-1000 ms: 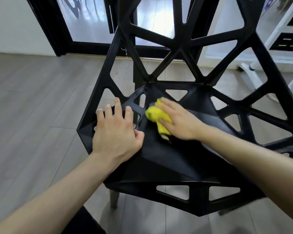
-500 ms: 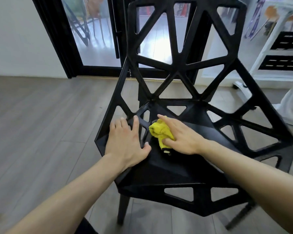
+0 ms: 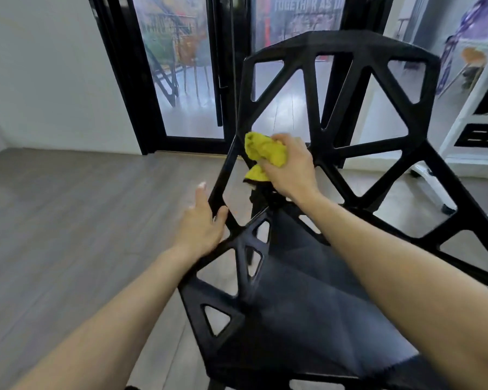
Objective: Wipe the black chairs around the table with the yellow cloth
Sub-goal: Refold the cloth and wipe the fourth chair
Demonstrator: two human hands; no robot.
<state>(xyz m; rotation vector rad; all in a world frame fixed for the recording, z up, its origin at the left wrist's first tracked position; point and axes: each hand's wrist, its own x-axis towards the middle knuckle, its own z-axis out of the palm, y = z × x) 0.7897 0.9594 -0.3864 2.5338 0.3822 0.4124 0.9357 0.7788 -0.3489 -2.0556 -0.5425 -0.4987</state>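
Grey wood-plank floor at far left, white wall above it, black-framed glass doors behind. Then the left hand: grip wrapped round the left side strut of the black lattice chair, thumb hooked over the inner face of the bar, fingers out of sight behind it apart from one fingertip showing above. Steadying hold, by the look of it, not a wiping one.

Next, to the right, the yellow cloth: bunched up, pressed against the lower left corner of the chair's backrest, where the side strut meets the diagonal bars. Gripped there by the right hand, fingers curled over the wad, some blur on cloth and knuckles suggesting motion. Seat panel below bare and dark, nothing lying on it. Farther right, a white shelf unit with dark slotted panels.

Progress, judged from this view: wiping under way on the backrest of one chair, at its left lower part. Top rail, right-hand bars and right side strut of the backrest not yet reached by the cloth. Cannot tell whether the seat counts as done; no visible dust or streaks either way. No table and no other black chair in view, so the rest of the set presumably left to do.
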